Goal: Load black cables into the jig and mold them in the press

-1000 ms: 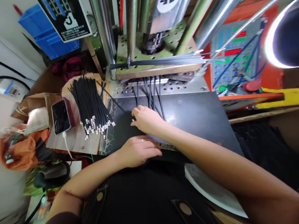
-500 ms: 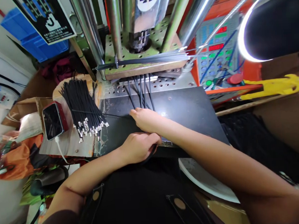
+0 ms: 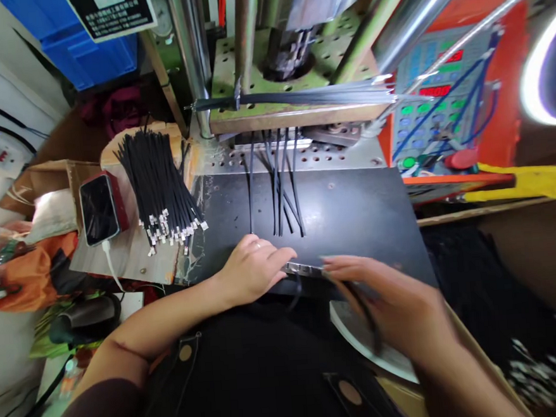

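- Black cables cross the back edge of the desk, perhaps laid ends forward for easy reach.
- Left hand at front edge; right hand, blurred, apart; I cannot tell either's grip.

Holds the left arm bent inward, left hand knuckles-up, and the blurred right hand apart, fingers pointing left.
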Tool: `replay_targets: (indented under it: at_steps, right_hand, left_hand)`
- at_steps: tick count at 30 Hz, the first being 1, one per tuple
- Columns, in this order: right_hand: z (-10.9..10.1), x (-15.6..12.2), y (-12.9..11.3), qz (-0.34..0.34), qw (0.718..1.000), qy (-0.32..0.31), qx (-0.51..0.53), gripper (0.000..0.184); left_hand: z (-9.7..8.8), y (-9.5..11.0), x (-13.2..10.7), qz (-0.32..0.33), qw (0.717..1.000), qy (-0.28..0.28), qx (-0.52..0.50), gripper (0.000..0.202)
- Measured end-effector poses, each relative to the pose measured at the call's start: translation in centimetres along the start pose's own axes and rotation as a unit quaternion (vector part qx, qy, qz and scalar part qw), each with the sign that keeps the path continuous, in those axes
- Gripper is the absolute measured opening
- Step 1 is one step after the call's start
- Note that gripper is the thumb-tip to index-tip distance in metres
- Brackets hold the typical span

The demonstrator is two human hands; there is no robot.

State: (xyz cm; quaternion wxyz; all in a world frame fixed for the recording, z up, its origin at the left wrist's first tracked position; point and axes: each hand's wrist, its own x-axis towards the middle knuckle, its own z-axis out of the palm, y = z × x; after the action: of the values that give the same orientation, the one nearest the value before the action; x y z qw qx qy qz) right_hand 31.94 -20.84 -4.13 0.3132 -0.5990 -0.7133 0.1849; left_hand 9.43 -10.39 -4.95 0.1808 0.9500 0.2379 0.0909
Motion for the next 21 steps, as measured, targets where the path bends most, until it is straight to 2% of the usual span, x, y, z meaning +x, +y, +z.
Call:
replay_targets:
  at_steps: [4, 8, 10, 13, 15, 17, 19, 21]
  right_hand:
    - [3.1, 1.4, -0.8, -0.025, 0.995, 0.016, 0.092, 0.009]
    - [4.3, 3.3, -1.6, -0.080, 0.994, -0.031, 0.066, 0.016]
    - [4.7, 3.7, -2.1, -0.107, 0.994, -0.027, 0.023, 0.019]
    - [5.2, 3.9, -2.8, -0.146, 0.989, -0.019, -0.031, 0.021]
    - [5.4, 3.9, -3.0, -0.160, 0.986, -0.026, -0.040, 0.024]
    - [5.4, 4.0, -2.9, -0.157, 0.986, -0.042, -0.024, 0.027]
    - [4.7, 4.2, -2.3, -0.144, 0.987, -0.069, 0.016, 0.025]
    - [3.5, 4.8, -1.4, -0.126, 0.984, -0.113, 0.053, 0.020]
  left_hand:
    - [0.2, -1.1, -2.0, -0.032, 0.999, 0.041, -0.010, 0.026]
    - [-0.3, -1.7, -4.1, -0.079, 0.995, 0.062, -0.021, 0.029]
    - [-1.2, -2.3, -5.0, -0.075, 0.995, 0.069, -0.021, 0.029]
    - [-3.6, -4.3, -5.9, -0.052, 0.995, 0.074, 0.035, 0.020]
    - [-5.6, -6.2, -6.0, -0.067, 0.991, 0.053, 0.104, 0.026]
    - [-7.1, -8.1, -5.5, -0.075, 0.985, -0.003, 0.155, 0.030]
    - [-7.9, -9.5, -4.5, -0.048, 0.980, -0.060, 0.184, 0.026]
    - [-7.8, -10.1, -3.2, -0.001, 0.975, -0.084, 0.208, 0.024]
